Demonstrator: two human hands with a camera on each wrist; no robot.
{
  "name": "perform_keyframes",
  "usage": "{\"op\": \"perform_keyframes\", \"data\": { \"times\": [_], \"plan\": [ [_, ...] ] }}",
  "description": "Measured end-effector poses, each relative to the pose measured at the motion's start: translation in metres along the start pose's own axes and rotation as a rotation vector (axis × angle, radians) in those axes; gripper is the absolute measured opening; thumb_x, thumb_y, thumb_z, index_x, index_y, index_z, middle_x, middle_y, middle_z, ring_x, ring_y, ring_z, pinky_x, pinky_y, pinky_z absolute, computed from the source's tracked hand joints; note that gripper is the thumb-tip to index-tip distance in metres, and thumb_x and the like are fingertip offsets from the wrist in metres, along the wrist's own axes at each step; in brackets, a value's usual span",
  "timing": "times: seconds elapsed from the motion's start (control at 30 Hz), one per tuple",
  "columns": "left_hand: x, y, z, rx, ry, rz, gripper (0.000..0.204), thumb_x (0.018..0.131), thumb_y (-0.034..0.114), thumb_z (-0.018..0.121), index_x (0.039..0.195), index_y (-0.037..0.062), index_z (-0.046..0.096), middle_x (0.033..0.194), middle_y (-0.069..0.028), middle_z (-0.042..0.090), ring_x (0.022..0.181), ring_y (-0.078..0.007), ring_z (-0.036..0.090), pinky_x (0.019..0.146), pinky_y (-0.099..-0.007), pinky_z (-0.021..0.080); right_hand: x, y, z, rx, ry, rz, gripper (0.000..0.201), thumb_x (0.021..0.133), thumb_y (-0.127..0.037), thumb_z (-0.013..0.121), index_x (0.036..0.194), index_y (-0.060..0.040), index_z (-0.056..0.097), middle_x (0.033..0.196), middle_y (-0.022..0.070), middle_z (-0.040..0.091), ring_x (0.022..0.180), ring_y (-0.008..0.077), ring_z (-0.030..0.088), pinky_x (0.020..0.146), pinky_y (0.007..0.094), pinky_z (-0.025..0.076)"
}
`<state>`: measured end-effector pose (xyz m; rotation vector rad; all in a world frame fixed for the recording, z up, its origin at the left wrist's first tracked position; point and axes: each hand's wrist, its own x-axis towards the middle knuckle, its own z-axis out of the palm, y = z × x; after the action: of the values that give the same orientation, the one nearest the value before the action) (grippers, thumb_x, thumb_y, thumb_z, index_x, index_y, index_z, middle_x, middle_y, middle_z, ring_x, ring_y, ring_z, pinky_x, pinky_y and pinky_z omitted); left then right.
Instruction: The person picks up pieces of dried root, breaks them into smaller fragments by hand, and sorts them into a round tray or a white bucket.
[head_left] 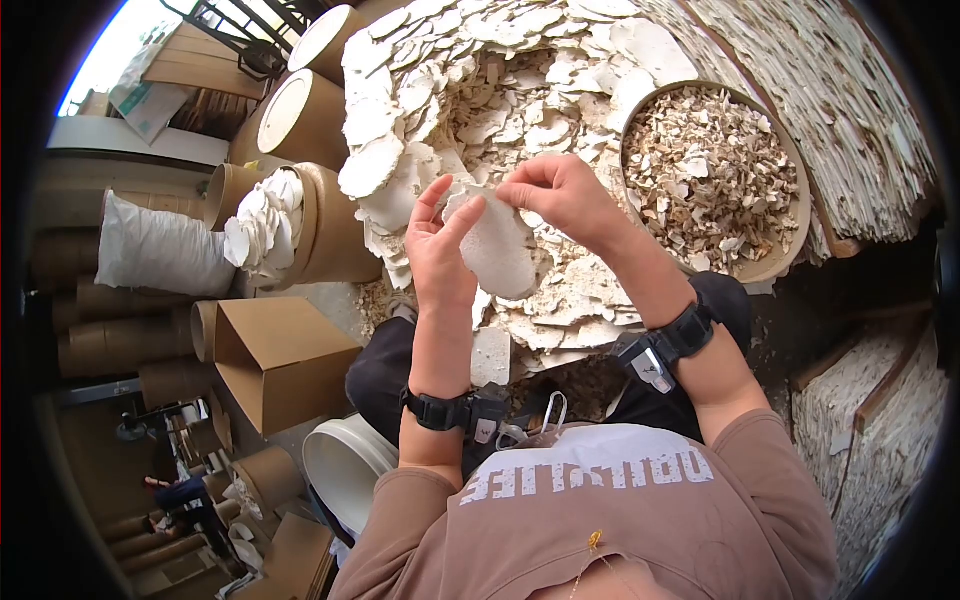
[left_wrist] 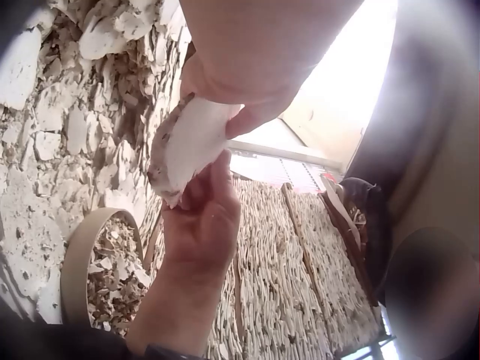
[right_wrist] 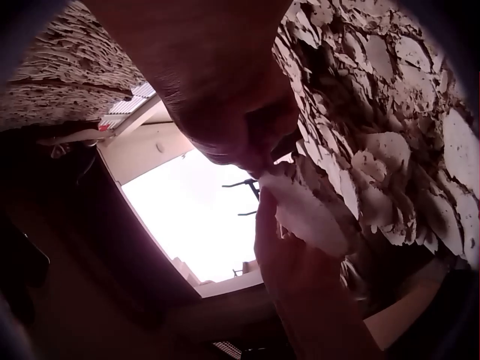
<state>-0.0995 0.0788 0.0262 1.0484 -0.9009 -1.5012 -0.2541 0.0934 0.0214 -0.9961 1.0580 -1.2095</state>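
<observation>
A flat, pale, roughly oval piece is held up between both hands over a heap of similar pieces. My left hand grips its left edge, thumb on the near face, other fingers partly behind it. At the upper right edge, my right hand pinches the piece between thumb and curled fingers. In the left wrist view the piece shows a smooth white face and a rough, darker rim. The right wrist view is dark; the piece spans between the two hands there.
Right of the heap stands a round tub full of small broken bits. Stacked layered sheets lie beyond it. On the left are an open cardboard box, a white bucket, a white sack and several brown drums.
</observation>
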Motion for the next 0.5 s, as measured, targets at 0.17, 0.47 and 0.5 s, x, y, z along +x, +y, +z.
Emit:
{"op": "perform_keyframes", "data": {
  "times": [0.17,0.47,0.5],
  "plan": [
    [-0.002,0.003,0.003,0.089,-0.091,-0.006,0.044,0.07,-0.004,0.065,0.109,-0.0016,0.046,0.087,-0.0083,0.059,0.075,-0.0124,0.058,0.065,-0.0226,0.047,0.003,0.007,-0.001,-0.221,-0.051,-0.131,0.019,0.077,-0.018,0.059,0.071,-0.0002,0.062,0.061,0.0062,0.058,0.054,0.0114,0.051,0.051,0.025,0.04],
    [0.002,-0.003,0.006,0.023,0.024,-0.01,0.044,0.069,-0.004,0.064,0.109,-0.0012,0.046,0.086,-0.0082,0.059,0.074,-0.0134,0.059,0.064,-0.0233,0.048,0.004,0.013,0.007,-0.573,0.247,-0.536,0.021,0.078,-0.019,0.055,0.069,-0.0003,0.06,0.059,0.0117,0.055,0.054,0.0256,0.054,0.05,0.0338,0.041],
    [0.003,-0.003,0.006,0.019,0.031,-0.003,0.044,0.069,-0.004,0.064,0.109,-0.0012,0.046,0.086,-0.0082,0.059,0.074,-0.0134,0.059,0.064,-0.0233,0.048,0.005,0.011,0.005,-0.574,0.237,-0.541,0.021,0.078,-0.019,0.055,0.069,-0.0003,0.06,0.059,0.0117,0.055,0.054,0.0256,0.054,0.05,0.0338,0.041]
  ]
}}
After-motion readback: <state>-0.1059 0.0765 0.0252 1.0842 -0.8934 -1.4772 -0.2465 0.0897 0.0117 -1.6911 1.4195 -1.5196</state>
